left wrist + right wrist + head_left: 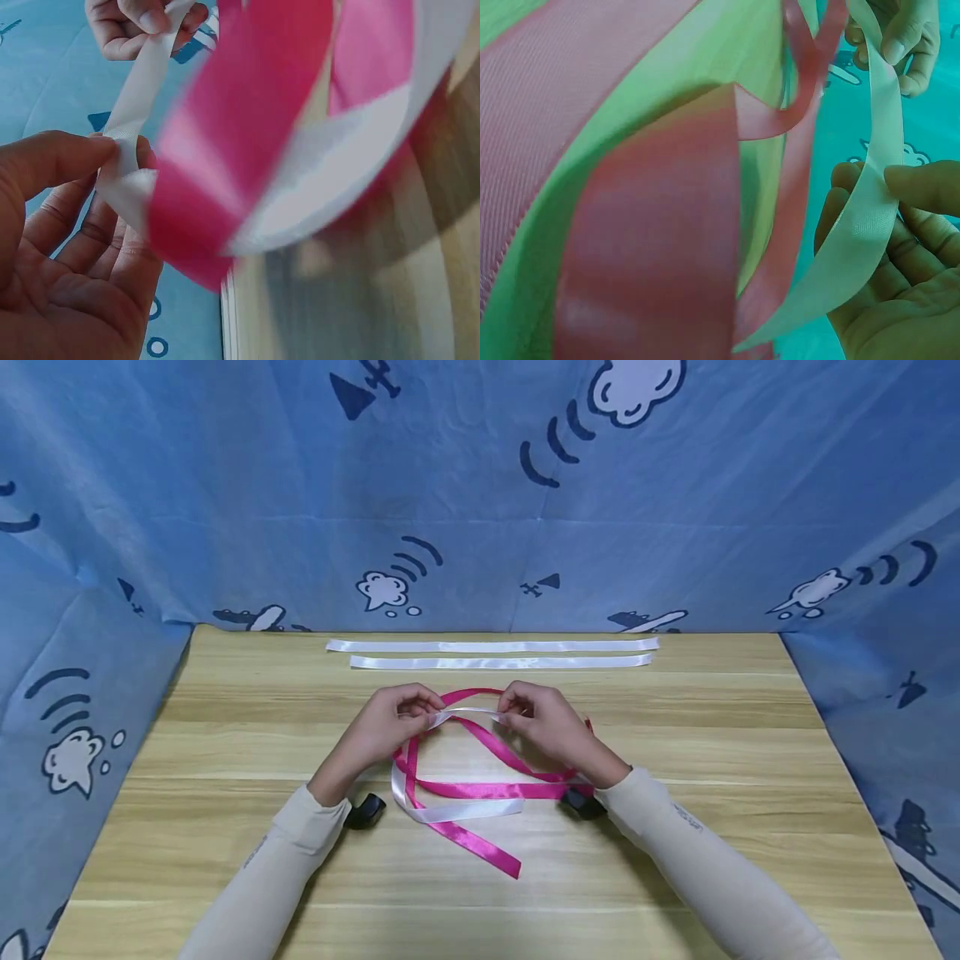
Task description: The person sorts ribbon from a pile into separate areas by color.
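A white ribbon (470, 710) is stretched between both hands, just above the table. My left hand (386, 724) pinches it between thumb and fingers; in the left wrist view the ribbon folds over at the left fingers (112, 157). Thumb and fingers of my right hand (551, 720) pinch the same ribbon a short way to the right. Its white tail (480, 811) curls round on the left and lies across the table below. A long pink ribbon (480, 791) loops about and below the hands, crossing the white one. How the two intertwine near the hands cannot be told.
Two more white ribbons, a rear one (491, 647) and a front one (498, 662), lie flat along the back of the wooden table (225, 710). Blue printed cloth (465, 460) hangs behind and at both sides. Black devices sit under the wrists, left (365, 811) and right (582, 803).
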{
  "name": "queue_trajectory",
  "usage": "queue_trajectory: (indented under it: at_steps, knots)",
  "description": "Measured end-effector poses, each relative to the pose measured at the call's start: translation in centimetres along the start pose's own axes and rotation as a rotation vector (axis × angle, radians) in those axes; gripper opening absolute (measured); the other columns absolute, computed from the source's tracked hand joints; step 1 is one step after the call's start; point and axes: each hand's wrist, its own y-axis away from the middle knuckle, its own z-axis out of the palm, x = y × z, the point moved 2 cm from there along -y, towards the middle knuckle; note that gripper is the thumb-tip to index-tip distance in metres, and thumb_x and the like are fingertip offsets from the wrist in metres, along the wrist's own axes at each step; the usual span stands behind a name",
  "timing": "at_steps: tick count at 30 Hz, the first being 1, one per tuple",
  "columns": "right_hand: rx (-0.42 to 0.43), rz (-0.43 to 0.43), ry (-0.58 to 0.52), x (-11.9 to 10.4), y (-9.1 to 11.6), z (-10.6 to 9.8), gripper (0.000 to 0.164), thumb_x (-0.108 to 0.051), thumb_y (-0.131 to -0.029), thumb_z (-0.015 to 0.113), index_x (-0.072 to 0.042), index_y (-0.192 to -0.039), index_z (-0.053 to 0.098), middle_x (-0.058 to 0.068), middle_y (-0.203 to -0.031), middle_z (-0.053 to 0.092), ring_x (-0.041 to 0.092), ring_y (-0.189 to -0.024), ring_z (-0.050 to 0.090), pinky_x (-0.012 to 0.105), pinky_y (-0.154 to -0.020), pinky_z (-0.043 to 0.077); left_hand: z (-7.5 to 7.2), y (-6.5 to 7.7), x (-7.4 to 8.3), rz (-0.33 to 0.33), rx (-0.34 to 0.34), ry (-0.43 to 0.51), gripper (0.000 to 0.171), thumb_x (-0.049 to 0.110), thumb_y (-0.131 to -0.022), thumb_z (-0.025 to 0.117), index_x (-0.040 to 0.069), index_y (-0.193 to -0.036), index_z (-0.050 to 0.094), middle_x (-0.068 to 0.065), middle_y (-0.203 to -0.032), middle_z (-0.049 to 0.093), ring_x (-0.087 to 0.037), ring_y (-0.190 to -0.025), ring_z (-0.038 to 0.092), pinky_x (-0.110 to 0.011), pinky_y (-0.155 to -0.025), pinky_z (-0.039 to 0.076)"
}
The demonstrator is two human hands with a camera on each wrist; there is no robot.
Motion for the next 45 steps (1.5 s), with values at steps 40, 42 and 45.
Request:
queue_trajectory:
  at_steps: [40, 42, 45]
  knots:
    - [0.123, -0.072, -0.386, -0.8, 4.2, -6.7, 0.005, 0.001, -0.099, 0.065, -0.001, -0.104, 0.066, 0.002, -0.081, 0.065, 0.019, -0.072, 0.062, 0.027, -0.065, 0.055, -2.2, 3.8, 2.6, 0.085, 0.051, 0.231, 0.022, 0.005, -0.096, 0.074, -0.001, -0.117, 0.071, -0.008, -0.111, 0.072, -0.014, -0.088, 0.070, -0.022, -0.080, 0.061]
    - [0.137, -0.068, -0.374, -0.8, 4.4, -7.1, 0.004, -0.001, -0.100, 0.065, -0.001, -0.104, 0.066, 0.003, -0.081, 0.066, 0.018, -0.072, 0.062, 0.028, -0.066, 0.056, -2.6, 3.9, 2.8, 0.088, 0.059, 0.228, 0.022, 0.005, -0.096, 0.073, -0.002, -0.117, 0.071, -0.006, -0.109, 0.072, -0.015, -0.086, 0.070, -0.023, -0.079, 0.061]
    - [0.155, -0.058, -0.364, -0.8, 4.7, -7.8, 0.004, -0.003, -0.101, 0.065, -0.001, -0.104, 0.066, 0.003, -0.081, 0.066, 0.018, -0.073, 0.062, 0.028, -0.067, 0.056, -3.3, 3.9, 3.0, 0.095, 0.076, 0.221, 0.023, 0.005, -0.097, 0.073, -0.005, -0.117, 0.070, -0.002, -0.106, 0.073, -0.013, -0.083, 0.070, -0.023, -0.077, 0.061]
